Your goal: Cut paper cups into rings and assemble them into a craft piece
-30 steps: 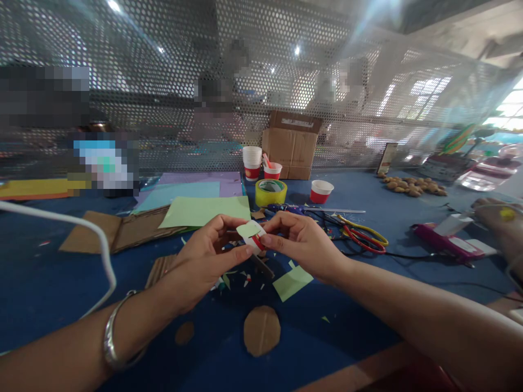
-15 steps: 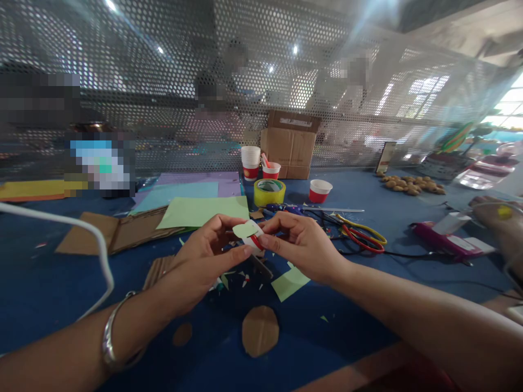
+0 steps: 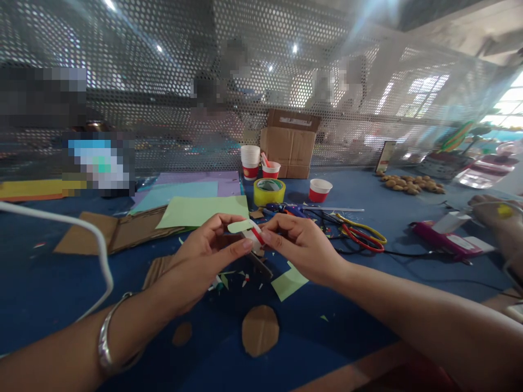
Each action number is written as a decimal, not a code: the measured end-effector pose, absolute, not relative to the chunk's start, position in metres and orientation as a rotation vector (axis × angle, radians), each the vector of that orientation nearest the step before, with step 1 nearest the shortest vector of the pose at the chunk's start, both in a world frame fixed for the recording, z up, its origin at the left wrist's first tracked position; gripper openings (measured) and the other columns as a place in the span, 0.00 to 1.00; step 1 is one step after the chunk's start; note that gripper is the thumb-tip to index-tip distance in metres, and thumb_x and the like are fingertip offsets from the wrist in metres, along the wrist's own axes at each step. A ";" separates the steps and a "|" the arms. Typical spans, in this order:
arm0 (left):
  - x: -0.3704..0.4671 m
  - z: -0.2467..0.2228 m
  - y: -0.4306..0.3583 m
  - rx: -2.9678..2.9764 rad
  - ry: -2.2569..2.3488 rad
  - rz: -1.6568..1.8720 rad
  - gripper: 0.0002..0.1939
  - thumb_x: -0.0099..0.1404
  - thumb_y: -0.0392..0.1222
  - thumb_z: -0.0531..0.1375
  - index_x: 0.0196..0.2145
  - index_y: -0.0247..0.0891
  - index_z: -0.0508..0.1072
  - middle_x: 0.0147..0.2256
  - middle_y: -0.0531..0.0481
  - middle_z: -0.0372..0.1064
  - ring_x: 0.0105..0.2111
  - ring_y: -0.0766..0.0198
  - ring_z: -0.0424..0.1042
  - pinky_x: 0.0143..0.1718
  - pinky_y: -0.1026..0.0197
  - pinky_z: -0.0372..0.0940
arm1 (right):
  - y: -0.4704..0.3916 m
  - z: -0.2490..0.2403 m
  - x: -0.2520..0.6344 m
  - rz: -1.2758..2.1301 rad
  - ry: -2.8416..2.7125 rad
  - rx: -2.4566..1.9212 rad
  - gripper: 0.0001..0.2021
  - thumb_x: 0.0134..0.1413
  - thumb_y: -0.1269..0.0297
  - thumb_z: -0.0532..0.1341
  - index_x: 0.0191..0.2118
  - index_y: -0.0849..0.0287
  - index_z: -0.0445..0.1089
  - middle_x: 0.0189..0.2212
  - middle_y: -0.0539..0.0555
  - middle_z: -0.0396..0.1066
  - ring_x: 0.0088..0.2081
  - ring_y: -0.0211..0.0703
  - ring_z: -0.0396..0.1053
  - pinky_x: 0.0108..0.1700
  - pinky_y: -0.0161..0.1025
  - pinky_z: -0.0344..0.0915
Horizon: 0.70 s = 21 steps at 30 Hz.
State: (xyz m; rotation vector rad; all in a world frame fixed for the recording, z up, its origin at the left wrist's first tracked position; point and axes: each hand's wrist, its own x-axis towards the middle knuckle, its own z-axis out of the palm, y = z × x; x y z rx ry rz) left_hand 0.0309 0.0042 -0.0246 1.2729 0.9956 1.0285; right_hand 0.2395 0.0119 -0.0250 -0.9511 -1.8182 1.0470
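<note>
Both hands meet above the blue surface (image 3: 368, 190), pinching one small paper cup piece (image 3: 254, 238), white with a red rim, capped by a pale green paper cutout (image 3: 240, 226). The left hand (image 3: 204, 261) grips it between thumb and fingertips; the right hand (image 3: 300, 245) is closed on its red edge. It looks light, thin and easily crushed, so the stiffer rim seems the best hold. How the cutout is attached I cannot tell.
</note>
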 end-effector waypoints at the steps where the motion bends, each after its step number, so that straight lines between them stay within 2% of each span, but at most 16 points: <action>1: 0.031 -0.025 0.005 1.270 0.992 1.031 0.28 0.60 0.51 0.75 0.53 0.41 0.72 0.46 0.45 0.82 0.45 0.55 0.80 0.47 0.55 0.72 | 0.012 -0.025 0.240 1.058 -1.825 -0.951 0.10 0.67 0.59 0.62 0.37 0.58 0.75 0.32 0.52 0.77 0.34 0.40 0.72 0.38 0.39 0.66; 8: 0.031 -0.024 0.006 1.228 0.973 1.036 0.26 0.58 0.51 0.76 0.49 0.39 0.76 0.47 0.45 0.80 0.48 0.56 0.78 0.53 0.54 0.72 | 0.013 -0.029 0.241 1.151 -1.796 -0.920 0.07 0.61 0.62 0.66 0.42 0.59 0.76 0.37 0.53 0.78 0.37 0.41 0.74 0.39 0.38 0.69; 15: 0.031 -0.023 0.004 1.371 1.082 1.061 0.31 0.58 0.55 0.75 0.53 0.40 0.71 0.44 0.44 0.81 0.45 0.52 0.79 0.45 0.54 0.73 | 0.014 -0.031 0.239 1.068 -1.845 -0.947 0.07 0.63 0.64 0.65 0.44 0.58 0.78 0.36 0.52 0.79 0.35 0.41 0.75 0.39 0.39 0.70; 18: 0.030 -0.024 0.003 1.532 1.153 1.152 0.32 0.58 0.55 0.75 0.54 0.41 0.70 0.50 0.42 0.77 0.47 0.51 0.79 0.44 0.54 0.74 | 0.013 -0.032 0.238 1.047 -1.845 -0.909 0.06 0.63 0.63 0.65 0.43 0.58 0.77 0.38 0.53 0.79 0.37 0.42 0.76 0.40 0.39 0.71; 21: 0.026 -0.027 0.002 1.798 1.225 1.246 0.29 0.60 0.52 0.73 0.54 0.43 0.69 0.55 0.42 0.73 0.52 0.50 0.77 0.52 0.50 0.72 | 0.012 -0.034 0.237 1.060 -1.854 -0.879 0.07 0.62 0.64 0.66 0.44 0.58 0.77 0.41 0.53 0.79 0.40 0.43 0.77 0.43 0.40 0.73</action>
